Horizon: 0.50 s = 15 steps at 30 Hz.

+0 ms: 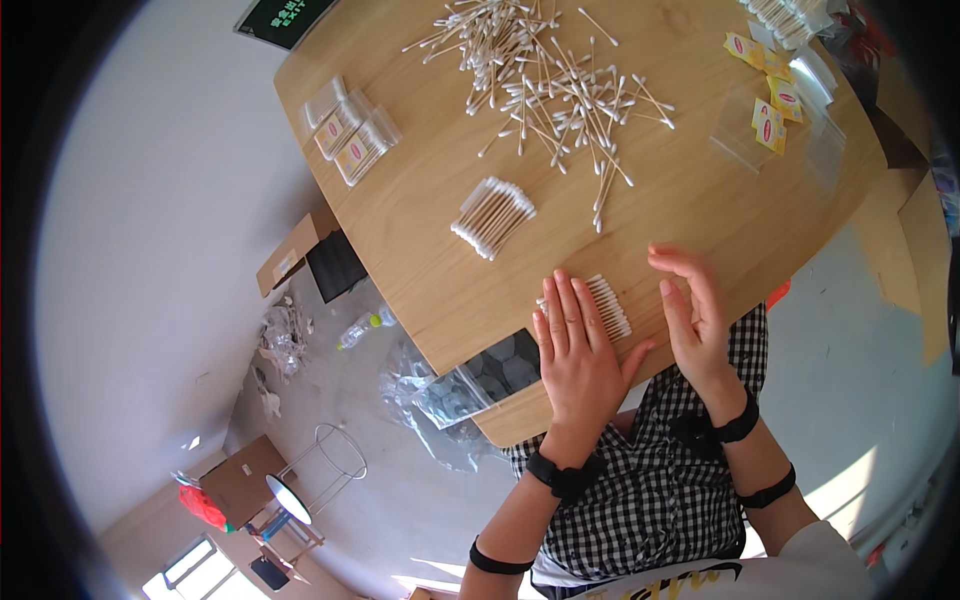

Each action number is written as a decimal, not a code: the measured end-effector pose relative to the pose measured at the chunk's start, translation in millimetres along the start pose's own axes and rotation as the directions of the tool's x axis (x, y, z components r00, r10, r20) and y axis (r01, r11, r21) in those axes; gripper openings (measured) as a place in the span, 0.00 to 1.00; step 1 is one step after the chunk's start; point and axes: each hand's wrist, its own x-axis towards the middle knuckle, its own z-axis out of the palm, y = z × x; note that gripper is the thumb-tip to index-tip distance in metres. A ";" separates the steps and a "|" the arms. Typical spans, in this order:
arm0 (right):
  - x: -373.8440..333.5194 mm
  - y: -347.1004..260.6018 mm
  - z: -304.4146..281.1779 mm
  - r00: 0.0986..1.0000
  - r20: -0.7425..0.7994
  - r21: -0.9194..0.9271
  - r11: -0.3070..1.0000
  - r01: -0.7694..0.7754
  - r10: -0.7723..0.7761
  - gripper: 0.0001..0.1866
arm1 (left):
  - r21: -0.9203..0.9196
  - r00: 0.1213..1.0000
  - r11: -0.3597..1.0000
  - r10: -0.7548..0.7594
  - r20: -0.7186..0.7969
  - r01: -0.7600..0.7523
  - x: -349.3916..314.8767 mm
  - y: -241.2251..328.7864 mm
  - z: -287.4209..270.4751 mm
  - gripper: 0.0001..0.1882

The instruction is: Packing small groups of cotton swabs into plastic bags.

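Observation:
My left hand (578, 350) lies flat with its fingers stretched out over a row of cotton swabs (610, 305) near the table's front edge. Part of that row is hidden under the palm. To its right my right hand (695, 325) is held on edge, fingers slightly bent and thumb apart, with nothing in it. A neat bundle of cotton swabs (493, 217) rests farther off to the left. Beyond it spreads a large loose heap of cotton swabs (560, 95), many crossing each other.
Filled clear packs of swabs (352, 135) lie at the table's left. On the right are yellow-and-white cards (768, 125) and clear plastic bags (738, 135). A dark padded item (505, 365) sits at the front edge. Behind the table's left side stands a cardboard box (290, 255).

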 end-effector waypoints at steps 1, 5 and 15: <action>1.5 1.5 -3.1 0.999 0.001 -0.057 0.997 0.049 -0.049 0.13 | -0.007 1.000 1.000 0.010 -0.018 -0.010 1.2 0.0 1.5 0.54; -2.2 -1.7 -3.6 0.994 0.100 -0.076 0.996 0.053 -0.045 0.12 | -0.055 0.992 0.998 -0.020 -0.128 0.013 -8.9 -7.9 3.4 0.57; -7.5 5.4 -9.2 0.937 0.279 -0.237 0.930 0.281 -0.212 0.09 | -0.039 0.999 0.999 0.008 -0.037 -0.009 -8.2 -10.5 4.7 0.55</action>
